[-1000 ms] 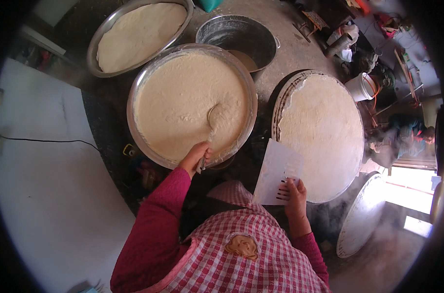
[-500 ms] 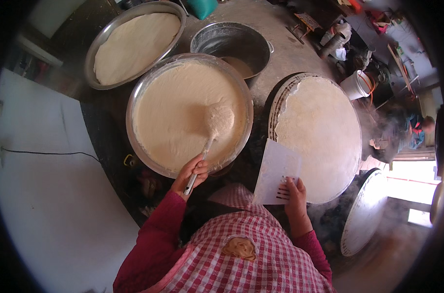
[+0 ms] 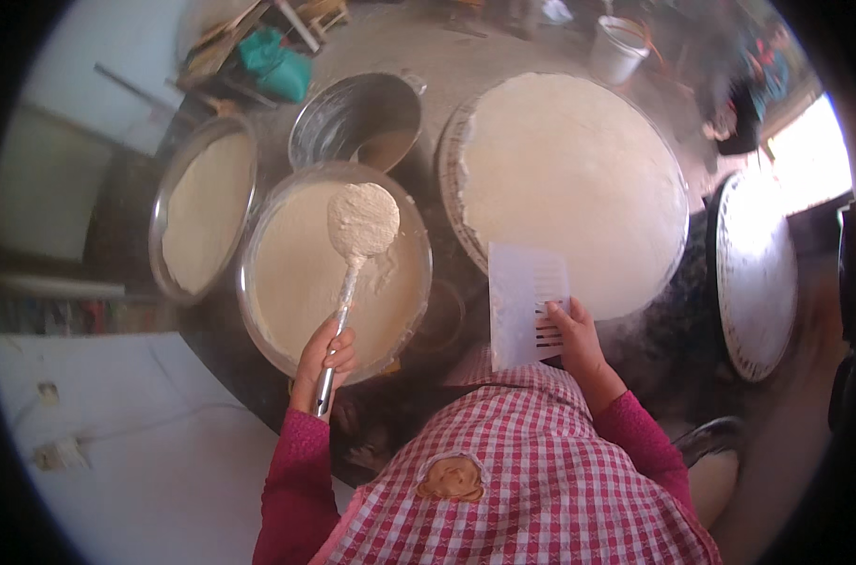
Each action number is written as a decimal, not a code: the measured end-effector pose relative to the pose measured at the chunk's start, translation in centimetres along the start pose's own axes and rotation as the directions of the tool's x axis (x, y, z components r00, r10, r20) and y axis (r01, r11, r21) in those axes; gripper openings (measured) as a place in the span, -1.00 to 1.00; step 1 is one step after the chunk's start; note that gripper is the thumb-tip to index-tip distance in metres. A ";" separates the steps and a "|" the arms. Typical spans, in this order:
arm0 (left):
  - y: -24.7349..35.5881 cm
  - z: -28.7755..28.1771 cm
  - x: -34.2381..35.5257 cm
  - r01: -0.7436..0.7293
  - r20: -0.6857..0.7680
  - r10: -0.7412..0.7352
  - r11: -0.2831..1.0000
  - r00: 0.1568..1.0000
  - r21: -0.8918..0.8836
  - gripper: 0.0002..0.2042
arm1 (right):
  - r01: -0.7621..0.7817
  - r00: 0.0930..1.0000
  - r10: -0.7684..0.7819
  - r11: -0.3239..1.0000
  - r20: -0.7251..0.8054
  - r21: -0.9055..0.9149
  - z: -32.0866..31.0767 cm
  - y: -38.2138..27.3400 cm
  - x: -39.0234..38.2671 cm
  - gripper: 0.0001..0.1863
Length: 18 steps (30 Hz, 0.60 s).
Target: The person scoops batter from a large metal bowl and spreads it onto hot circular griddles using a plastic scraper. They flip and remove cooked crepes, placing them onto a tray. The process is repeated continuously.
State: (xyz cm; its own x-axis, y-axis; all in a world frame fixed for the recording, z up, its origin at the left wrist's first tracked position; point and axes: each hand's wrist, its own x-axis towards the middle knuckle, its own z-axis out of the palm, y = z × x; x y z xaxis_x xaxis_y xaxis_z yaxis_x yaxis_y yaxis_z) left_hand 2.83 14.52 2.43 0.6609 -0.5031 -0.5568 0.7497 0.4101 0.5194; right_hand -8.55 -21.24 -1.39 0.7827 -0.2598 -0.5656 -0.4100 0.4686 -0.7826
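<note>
My left hand is closed round the metal handle of a ladle, whose bowl is heaped with pale, thick batter. Beneath the ladle stands a wide steel basin holding more of this batter. In my right hand is a flat, translucent white plastic scraper with a row of slots, pinched at its slotted side. The scraper's upper end overlaps the near left edge of a large round griddle in view; whether they touch I cannot tell. A thin pale sheet of batter covers the griddle.
A second basin of batter stands at the left, and a deep dark pot behind. At the right is another round griddle plate, with steam around. Farther back are a white bucket, a green bag and another person.
The ladle has come up out of the batter, heaped full. My view has turned to the right, so the griddles and basins sit farther left or higher. The scraper stays in my right hand.
</note>
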 end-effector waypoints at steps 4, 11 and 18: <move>-0.4 8.9 -0.9 0.014 0.062 -0.027 0.979 0.998 0.204 -0.66 | 0.063 0.997 -0.056 0.989 -0.053 0.131 -6.1 0.5 -2.3 -0.77; -11.4 31.4 2.9 0.136 0.304 -0.270 0.908 0.913 0.396 -0.62 | 0.302 0.930 -0.198 0.891 -0.309 0.339 -24.5 -2.7 -9.5 -0.84; -29.2 54.0 7.9 0.262 0.330 -0.617 0.673 0.714 0.692 -0.66 | 0.403 0.709 -0.083 0.862 -0.700 0.307 -46.2 -4.6 -22.1 -0.83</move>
State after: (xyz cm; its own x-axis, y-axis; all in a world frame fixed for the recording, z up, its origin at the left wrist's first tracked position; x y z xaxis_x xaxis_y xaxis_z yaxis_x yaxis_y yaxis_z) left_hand -15.61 -42.54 17.85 -0.0015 -0.8635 -0.5043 0.6546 -0.3821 0.6523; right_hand -45.61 -56.66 2.71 0.2613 -0.8141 -0.5186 0.1057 0.5582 -0.8230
